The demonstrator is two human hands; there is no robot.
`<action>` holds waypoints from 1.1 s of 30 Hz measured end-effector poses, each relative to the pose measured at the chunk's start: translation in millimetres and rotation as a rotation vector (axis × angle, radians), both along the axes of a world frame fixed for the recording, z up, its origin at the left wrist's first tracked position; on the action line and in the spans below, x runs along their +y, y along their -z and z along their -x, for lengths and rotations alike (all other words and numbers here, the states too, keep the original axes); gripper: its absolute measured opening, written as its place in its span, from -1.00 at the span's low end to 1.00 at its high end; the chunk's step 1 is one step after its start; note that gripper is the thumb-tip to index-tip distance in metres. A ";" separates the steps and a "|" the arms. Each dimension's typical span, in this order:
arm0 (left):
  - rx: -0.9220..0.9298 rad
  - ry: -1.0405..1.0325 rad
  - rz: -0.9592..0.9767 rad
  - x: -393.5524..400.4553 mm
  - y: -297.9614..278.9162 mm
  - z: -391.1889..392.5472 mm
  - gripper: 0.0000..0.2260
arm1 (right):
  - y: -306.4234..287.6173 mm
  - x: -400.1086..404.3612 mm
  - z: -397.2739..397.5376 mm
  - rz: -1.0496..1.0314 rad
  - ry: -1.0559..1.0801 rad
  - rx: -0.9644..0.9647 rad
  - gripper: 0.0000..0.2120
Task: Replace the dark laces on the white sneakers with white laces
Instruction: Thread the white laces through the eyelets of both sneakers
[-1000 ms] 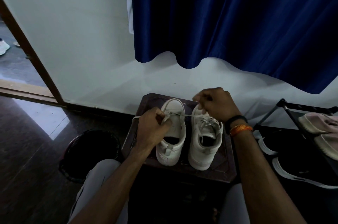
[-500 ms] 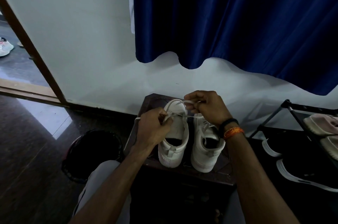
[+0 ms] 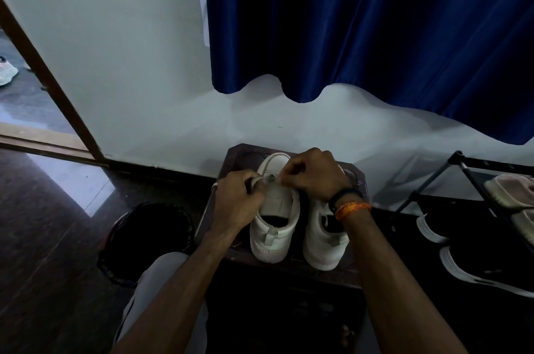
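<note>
Two white sneakers stand side by side on a dark wooden stool [image 3: 357,177], heels toward me. Over the left sneaker [image 3: 274,220] both hands meet. My left hand [image 3: 237,203] pinches a white lace [image 3: 267,179] at the shoe's left side, and a loop of the lace shows past its knuckles. My right hand [image 3: 313,174] grips the same lace from the right, just above the tongue. My right wrist, with a black band and an orange thread, covers the front of the right sneaker [image 3: 323,241]. No dark lace is visible.
A dark round bin [image 3: 144,238] sits on the floor left of the stool. A black shoe rack [image 3: 462,168] with dark and pale shoes stands at the right. A blue curtain [image 3: 375,21] hangs on the white wall behind. A doorway opens at the far left.
My right hand has moved left from above the right sneaker to the left sneaker, closing in on my left hand. The stretch of lace between the hands has shortened.
</note>
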State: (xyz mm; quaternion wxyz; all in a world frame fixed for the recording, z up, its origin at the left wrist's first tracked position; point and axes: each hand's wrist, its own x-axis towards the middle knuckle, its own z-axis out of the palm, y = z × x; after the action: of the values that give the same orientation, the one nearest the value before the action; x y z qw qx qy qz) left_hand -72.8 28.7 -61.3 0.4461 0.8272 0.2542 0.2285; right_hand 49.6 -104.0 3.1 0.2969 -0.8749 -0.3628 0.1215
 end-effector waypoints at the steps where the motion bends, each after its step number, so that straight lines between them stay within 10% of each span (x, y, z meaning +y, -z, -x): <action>1: -0.002 0.002 0.008 0.2 0.3 -0.3 -0.89 | -0.5 2.6 -0.2 0.036 -0.018 -0.027 -0.94; 11: 0.006 0.018 0.007 -0.5 3.3 -2.0 -0.91 | 11.9 31.0 -0.3 0.354 0.041 -0.187 -0.66; 23: -0.001 -0.049 0.030 -0.8 6.2 -3.2 -0.96 | 16.9 12.9 -4.0 -0.062 0.104 0.054 -0.94; 33: -0.016 -0.045 0.028 -4.5 4.2 -2.9 -0.91 | 25.3 20.2 11.4 0.050 0.035 -0.112 -0.90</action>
State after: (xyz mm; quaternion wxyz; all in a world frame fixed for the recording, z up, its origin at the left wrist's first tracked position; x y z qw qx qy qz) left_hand -69.9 24.3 -65.5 0.4545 0.8130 0.2723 0.2416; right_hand 38.2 -83.9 -22.2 0.2564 -0.8937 -0.3603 0.0763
